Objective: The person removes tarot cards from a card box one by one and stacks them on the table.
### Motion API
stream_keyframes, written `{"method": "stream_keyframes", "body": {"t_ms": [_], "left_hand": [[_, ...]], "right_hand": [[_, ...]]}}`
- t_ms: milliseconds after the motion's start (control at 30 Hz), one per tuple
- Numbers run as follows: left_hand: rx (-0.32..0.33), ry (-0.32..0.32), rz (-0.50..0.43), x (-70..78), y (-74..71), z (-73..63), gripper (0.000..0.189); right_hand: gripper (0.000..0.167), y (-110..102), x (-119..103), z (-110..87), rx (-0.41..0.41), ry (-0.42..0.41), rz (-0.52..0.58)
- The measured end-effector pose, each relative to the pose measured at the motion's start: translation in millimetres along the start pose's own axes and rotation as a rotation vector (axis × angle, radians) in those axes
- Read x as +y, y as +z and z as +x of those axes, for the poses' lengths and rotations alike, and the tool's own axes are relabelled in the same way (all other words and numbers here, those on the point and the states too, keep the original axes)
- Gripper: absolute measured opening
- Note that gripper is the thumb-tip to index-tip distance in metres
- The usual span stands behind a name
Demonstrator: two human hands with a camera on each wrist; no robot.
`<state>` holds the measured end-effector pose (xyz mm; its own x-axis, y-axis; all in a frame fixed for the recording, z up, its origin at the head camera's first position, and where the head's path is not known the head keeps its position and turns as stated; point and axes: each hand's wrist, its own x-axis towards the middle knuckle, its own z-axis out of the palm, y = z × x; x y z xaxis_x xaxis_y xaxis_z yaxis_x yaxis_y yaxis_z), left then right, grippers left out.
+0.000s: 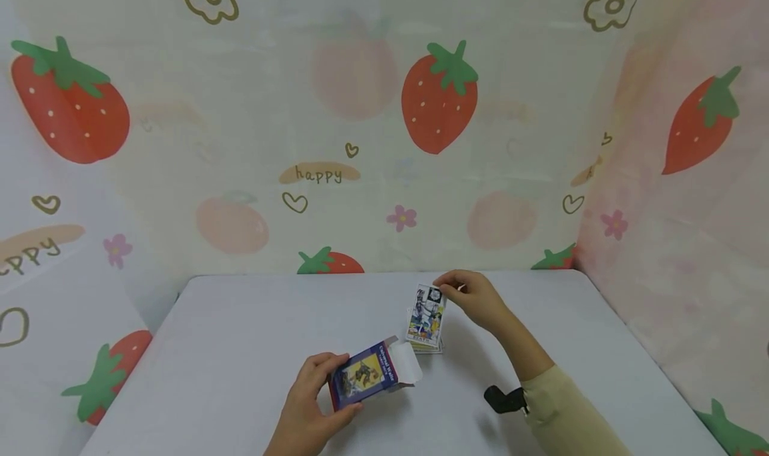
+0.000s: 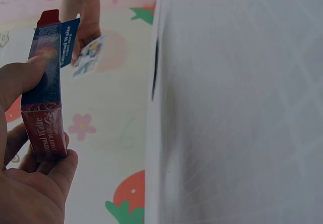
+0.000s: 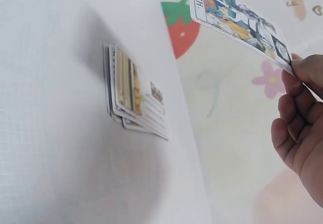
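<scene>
My left hand (image 1: 315,396) grips a blue and red tarot card box (image 1: 362,374), thumb on one side and fingers on the other. Its white end flap (image 1: 406,362) stands open toward the right. Between thumb and fingertip, my right hand (image 1: 474,299) pinches one tarot card (image 1: 426,316) by a top corner; the right wrist view shows the word DEATH along the lower edge of this card (image 3: 242,19). Below the raised card, a loose pile of cards (image 3: 133,93) lies on the table, its edges uneven. In the head view the held card covers most of that pile.
A white-covered table (image 1: 240,329) reaches back to a hanging cloth (image 1: 372,135) printed with strawberries, flowers and hearts. More printed cloth (image 1: 691,242) borders the right side. A black device (image 1: 503,400) sticks out from the right sleeve, above the table.
</scene>
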<state>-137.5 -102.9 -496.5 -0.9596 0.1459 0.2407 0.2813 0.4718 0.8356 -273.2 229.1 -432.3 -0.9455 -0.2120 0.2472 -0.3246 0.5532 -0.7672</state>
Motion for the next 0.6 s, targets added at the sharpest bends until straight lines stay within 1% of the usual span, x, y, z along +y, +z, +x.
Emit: {"method": "stream_keyframes", "body": {"t_ms": [133, 433, 600], "left_hand": [[-0.006, -0.003, 0.004, -0.6, 0.0, 0.3, 0.071], [0.001, 0.005, 0.005, -0.7, 0.7, 1.3, 0.072], [0.008, 0.012, 0.003, -0.7, 1.1, 0.6, 0.072]], "right_hand": [[0.014, 4.6, 8.8, 5.5, -0.013, 0.021, -0.006], [0.014, 11.9, 24.8, 14.0, -0.030, 0.072, -0.033], [0.014, 18.9, 39.8, 17.8, -0.049, 0.095, -0.037]]}}
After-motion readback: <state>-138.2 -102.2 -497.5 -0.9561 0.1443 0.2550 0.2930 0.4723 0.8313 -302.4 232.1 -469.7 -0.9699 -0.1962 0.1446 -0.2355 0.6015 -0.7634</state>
